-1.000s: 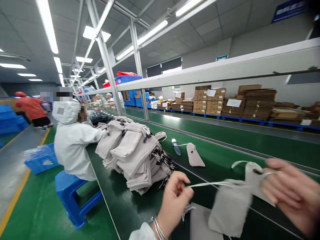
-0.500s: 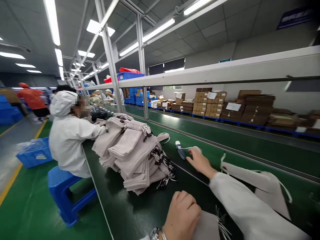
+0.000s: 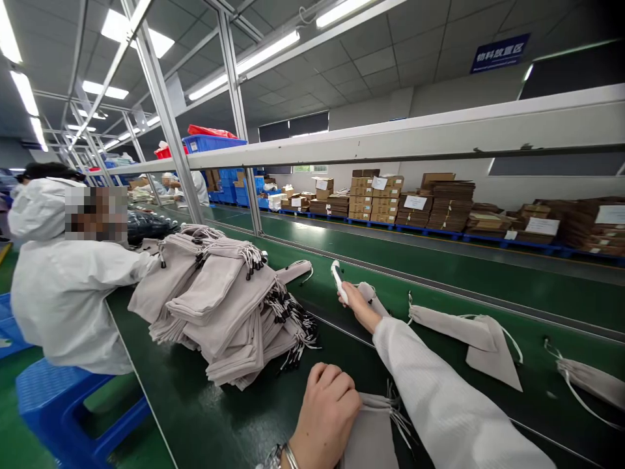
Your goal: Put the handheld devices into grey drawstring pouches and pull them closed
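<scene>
In my right hand (image 3: 360,306) is a slim handheld device (image 3: 338,281), white along the side facing me; its exact kind is unclear. The hand is held over the green belt, fingers closed around the device's lower end. Just behind this hand lies a grey drawstring pouch (image 3: 374,298). Nearer to me, my left hand (image 3: 328,410) has curled fingers at the edge of another grey drawstring pouch (image 3: 371,433), its fingertips hidden. White cords fan out from that pouch's top. To the left rises a big pile of similar pouches (image 3: 229,299) with black-tipped cords.
Further pouches (image 3: 493,355) lie along the green belt (image 3: 439,280) at right. A co-worker in white (image 3: 73,293) sits at the left, beside a blue stool (image 3: 78,404). A white shelf beam (image 3: 390,140) crosses above the belt. Cardboard stacks (image 3: 375,198) stand beyond.
My right hand has picked up the device that lay dark side up on the belt. My view has turned right, showing more pouches. The left hand stays by its pouch.
</scene>
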The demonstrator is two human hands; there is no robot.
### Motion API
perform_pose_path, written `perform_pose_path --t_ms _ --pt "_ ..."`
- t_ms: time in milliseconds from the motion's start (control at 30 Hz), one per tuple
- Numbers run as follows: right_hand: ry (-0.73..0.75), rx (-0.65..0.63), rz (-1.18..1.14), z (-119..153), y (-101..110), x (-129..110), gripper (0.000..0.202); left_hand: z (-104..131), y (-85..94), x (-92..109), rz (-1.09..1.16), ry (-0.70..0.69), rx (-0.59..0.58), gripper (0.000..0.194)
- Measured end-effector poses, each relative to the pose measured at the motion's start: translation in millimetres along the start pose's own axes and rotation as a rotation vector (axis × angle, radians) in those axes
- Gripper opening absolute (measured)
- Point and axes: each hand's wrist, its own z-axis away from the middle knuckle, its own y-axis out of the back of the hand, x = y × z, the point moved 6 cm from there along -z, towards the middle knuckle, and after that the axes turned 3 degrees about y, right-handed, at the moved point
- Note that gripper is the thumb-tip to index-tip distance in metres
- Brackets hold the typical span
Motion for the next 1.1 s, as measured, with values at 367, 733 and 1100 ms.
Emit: perform_pose_path --t_ms 367,733,1100 --pt "0.198 -0.208 -0.77 163.0 60.3 -66.6 0.094 -16.1 16.3 -2.6 0.85 0.406 -0.145 0.017" --pt "0.15 -0.47 -0.065 205.5 66.6 -89.5 0.039 -35.5 45.9 -3.3 0.97 0.585 0.144 0.017" --pt "0.08 -0.284 -0.332 202.6 146.4 -104.2 0.04 -23.1 57.4 -43.7 1.086 0.651 0.311 0.019"
